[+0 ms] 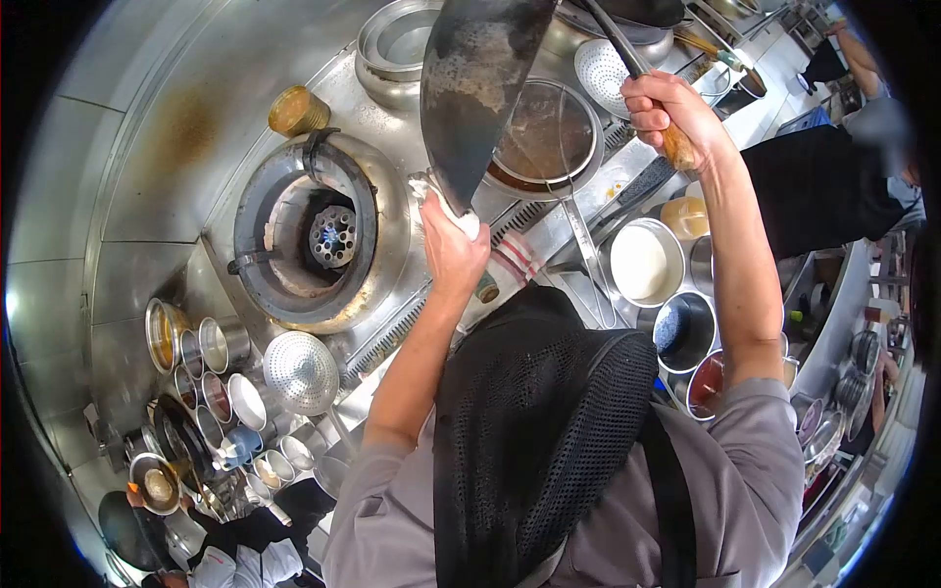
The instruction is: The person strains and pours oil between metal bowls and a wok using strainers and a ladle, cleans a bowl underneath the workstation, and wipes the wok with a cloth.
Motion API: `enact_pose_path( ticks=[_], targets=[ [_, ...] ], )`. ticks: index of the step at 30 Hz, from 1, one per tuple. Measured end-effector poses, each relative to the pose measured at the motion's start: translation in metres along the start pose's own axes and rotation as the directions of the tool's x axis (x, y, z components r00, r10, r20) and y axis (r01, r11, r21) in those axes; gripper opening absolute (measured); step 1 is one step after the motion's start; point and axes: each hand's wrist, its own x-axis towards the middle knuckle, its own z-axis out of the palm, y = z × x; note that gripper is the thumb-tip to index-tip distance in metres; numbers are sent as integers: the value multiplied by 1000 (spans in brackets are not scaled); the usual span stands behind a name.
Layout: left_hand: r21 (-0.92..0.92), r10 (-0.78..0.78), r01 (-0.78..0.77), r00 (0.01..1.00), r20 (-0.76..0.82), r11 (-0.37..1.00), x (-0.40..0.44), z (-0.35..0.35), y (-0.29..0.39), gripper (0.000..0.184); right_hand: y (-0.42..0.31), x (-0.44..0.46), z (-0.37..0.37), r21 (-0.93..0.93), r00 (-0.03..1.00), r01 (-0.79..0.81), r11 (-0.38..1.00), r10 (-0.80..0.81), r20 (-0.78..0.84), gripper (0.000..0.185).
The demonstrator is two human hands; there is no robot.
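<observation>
You grip the wok [485, 88] with your left hand [453, 245], fingers closed on its near edge through a white cloth [463, 218]. The wok is tilted up steeply at the far middle of the scene, well off the burner, its dark, patchy surface facing you. Your right hand [676, 118] is farther and to the right, wrapped in a fist around the wooden end of a tool [618, 39]; its dark shaft runs far and left, and you cannot tell what its head is.

To the left of the wok is the burner [257, 265], with a bluish glow at its centre. A brown can [299, 111] stands just beyond it, and a metal pot [390, 83] sits farther back. Right of the wok lies a mesh strainer [549, 127], its long handle running toward you. A striped towel [518, 260] is beside your left hand. On the right, near your right forearm, are a pot of white contents [647, 262] and a yellow container [684, 218]. At near left is a perforated scoop [301, 372]. A co-worker in a black apron [814, 186] stands at far right.
</observation>
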Motion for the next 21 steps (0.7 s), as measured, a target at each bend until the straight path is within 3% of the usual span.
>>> enact_pose_path(
  ticks=[2, 5, 7, 9, 11, 12, 15, 18, 19, 21],
  targets=[
    [12, 1, -1, 1000, -7, 1000, -4, -8, -7, 84, 3, -4, 17, -45, 1000, 27, 999, -27, 10, 26],
    [-143, -103, 95, 993, -50, 985, -11, -36, -15, 81, 6, -9, 56, -64, 998, 52, 997, -49, 37, 18],
    [-286, -260, 239, 965, -39, 928, -23, -54, -37, 78, 14, -11, 96, -132, 997, 77, 988, -78, -1, 15],
    [-400, -327, 292, 945, -22, 869, -37, -76, -59, 79, 26, -1, 125, -130, 996, 65, 989, -56, 75, 15],
    [-453, -263, 161, 949, -171, 877, -52, -84, -106, 78, 52, 25, 145, -176, 985, 125, 977, -100, 142, 16],
    [-531, -287, 110, 921, -262, 840, -59, -92, -107, 61, 79, 45, 152, -282, 980, 183, 942, -152, 129, 18],
    [-850, -654, 324, 756, -31, 415, -82, -131, -126, 41, 123, 52, 187, -671, 966, 211, 711, -254, 35, 29],
    [-892, -677, 394, 721, 148, 224, -116, -156, -174, 31, 189, 65, 171, -823, 918, 285, 492, -388, 86, 38],
    [-881, -720, 433, 672, 174, 191, -122, -163, -168, 26, 202, 54, 168, -873, 929, 233, 428, -363, 70, 34],
    [-906, -722, 398, 669, 180, 143, -146, -165, -195, 20, 239, 43, 153, -902, 945, 211, 378, -316, 88, 38]
  ],
)
